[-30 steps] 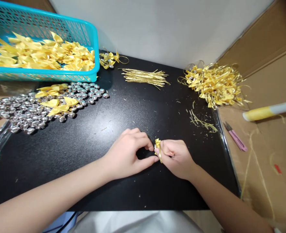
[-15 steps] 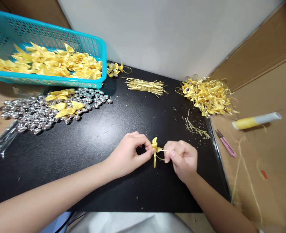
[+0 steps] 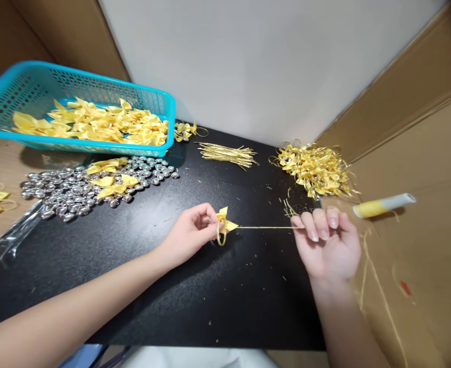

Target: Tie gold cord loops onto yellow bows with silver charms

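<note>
Over the middle of the black table, my left hand pinches a yellow ribbon bow between thumb and fingers. A gold cord loop hangs from the bow at my fingertips. From the bow a thin gold cord runs straight and taut to the right. Its far end goes under the curled fingers of my right hand, which is turned palm up and closed on it. The left side of the bow is hidden by my left fingers.
A turquoise basket of yellow bows stands back left. Silver heart-shaped beads lie before it, some bows on top. Cut gold cords lie at the back, a pile of bows with loops back right. A yellow-and-white tube lies on cardboard.
My right hand has moved right, turning palm up and drawing the cord out taut. My left hand has shifted slightly left with the bow. The camera view has shifted, leaving the scissors unseen.
</note>
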The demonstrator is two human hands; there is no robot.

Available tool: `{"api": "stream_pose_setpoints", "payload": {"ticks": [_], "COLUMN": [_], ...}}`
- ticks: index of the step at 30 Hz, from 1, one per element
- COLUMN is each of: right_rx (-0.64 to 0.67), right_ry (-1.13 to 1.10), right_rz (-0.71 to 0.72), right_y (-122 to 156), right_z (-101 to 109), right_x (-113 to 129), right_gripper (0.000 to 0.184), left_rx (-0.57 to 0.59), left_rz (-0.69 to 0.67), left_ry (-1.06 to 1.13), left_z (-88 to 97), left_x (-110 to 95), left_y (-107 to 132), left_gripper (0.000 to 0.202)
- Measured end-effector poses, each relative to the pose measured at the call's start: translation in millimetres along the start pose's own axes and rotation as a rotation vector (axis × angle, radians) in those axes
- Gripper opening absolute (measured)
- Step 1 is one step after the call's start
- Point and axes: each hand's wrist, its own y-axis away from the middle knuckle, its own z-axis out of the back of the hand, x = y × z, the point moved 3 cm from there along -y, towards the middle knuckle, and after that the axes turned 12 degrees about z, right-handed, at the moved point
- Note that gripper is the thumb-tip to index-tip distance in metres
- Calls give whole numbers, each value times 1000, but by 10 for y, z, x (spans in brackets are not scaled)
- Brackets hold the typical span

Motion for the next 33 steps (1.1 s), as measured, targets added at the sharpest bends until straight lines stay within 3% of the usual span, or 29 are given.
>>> {"api": "stream_pose_setpoints", "payload": {"ticks": [5,13,19,26,33], "right_rx": [-198,-160,-293,-458,-341], "right_ry": [22,176,236,148,99], "right_rz": [82,236,352,230,189], "right_y": [-89,-127,-194,-358,-386], "right_z": [210,194,244,369,160], "right_x": [47,133,311,500,620], "right_gripper": [37,30,18,11,7], "left_rx": [7,8,10,6,15], "left_rz": [-66,-90,-59,28,25], "left_ry": [76,22,-77,-88,-230], "left_z": [37,45,53,6,-3], "left_x": [-13,-39,-3,-24,-7], "left_y": [-34,-41,-50,-9,-11], "left_gripper": [33,20,16,8,9]}}
